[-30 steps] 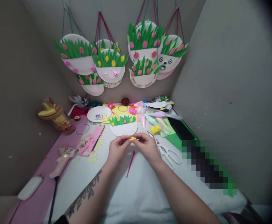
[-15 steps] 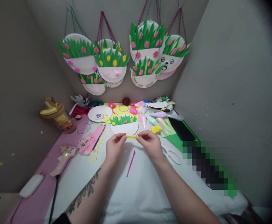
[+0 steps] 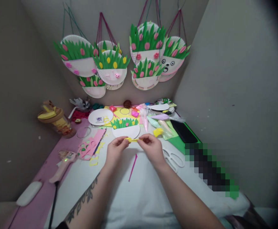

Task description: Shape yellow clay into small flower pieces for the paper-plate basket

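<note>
Between my two hands stretches a thin yellow strip (image 3: 132, 140), perhaps soft clay; its exact material is hard to make out. My left hand (image 3: 117, 149) pinches one end with thumb and fingers, and my right hand (image 3: 152, 149) pinches the other. Just beyond them lies a white paper plate basket (image 3: 126, 131) with green paper grass and small yellow and pink flowers. A thin magenta stick (image 3: 132, 168) rests on the white cloth below my hands. Past my right hand sits a lump of yellow clay (image 3: 158, 132) on its wrapper.
White scissors (image 3: 174, 158) lie right of my right wrist, near a black phone (image 3: 184, 131). At left are a pink glue gun (image 3: 63, 167), pink paper scraps (image 3: 91, 144) and a lidded cup (image 3: 57, 119). Decorated plate baskets (image 3: 112, 74) hang on the wall behind.
The yellow strip looks thinner between my fingers, and my hands have shifted only slightly. The whole view has moved a little, so the scene sits further left.
</note>
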Motion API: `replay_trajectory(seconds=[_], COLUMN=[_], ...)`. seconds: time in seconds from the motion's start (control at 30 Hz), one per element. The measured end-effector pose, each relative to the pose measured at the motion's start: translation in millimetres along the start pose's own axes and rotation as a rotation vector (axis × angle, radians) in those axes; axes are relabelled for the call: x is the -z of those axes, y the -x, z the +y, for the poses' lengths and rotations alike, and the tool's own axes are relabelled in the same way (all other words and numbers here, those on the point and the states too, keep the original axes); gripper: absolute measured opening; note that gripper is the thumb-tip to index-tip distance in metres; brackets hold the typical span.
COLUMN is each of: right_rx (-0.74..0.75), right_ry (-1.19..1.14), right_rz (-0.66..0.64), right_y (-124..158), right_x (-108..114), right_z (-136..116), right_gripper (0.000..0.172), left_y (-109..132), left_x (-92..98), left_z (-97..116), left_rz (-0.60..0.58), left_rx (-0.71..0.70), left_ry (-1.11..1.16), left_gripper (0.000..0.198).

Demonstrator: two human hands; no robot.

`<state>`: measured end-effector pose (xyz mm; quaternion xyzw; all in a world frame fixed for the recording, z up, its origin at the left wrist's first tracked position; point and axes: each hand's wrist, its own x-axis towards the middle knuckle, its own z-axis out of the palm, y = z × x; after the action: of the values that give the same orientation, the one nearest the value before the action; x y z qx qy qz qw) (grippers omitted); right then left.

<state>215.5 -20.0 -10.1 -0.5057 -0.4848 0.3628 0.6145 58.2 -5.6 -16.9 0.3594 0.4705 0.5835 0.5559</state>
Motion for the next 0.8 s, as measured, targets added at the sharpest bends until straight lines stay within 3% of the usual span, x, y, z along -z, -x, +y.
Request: replay_trajectory(seconds=[0.1,0.23,0.4,0.47,0.6,0.8], right_rx=[-0.012,0.059,0.2,0.21,0.284,0.389], right_ry=[-0.112,-0.023,0.172,0.177,0.256,0.345], right_rz=[0.034,-0.139,-0.113,-0.106,-0.138,-0.155], right_y=[-5,1,7,7,7,8], right_x=[6,0,-8,-8,-7,-4], right_z=[1,-8,-12,-9,-4,-5], right_gripper=[0.018,0.014,0.001,0.008,0.022,0.01], left_y=[-6,4,20,21,18,15], left_x=[3.0,-9.2,-20.3,-19.5,-15.8,-13.2], left_z=[-1,-6,-3,-1,0,-1], left_rz=[0.141,-0.021,-0.185,-0.232,-0.176,-0.174], left_rx=[-0.02,0.049,0.111,0.109,0.087,0.153], left_ry=[0.085,0.065,0.163,0.147,0.072,0.108], left_gripper=[0.036,0.037,0.033,0.034,0.033,0.036])
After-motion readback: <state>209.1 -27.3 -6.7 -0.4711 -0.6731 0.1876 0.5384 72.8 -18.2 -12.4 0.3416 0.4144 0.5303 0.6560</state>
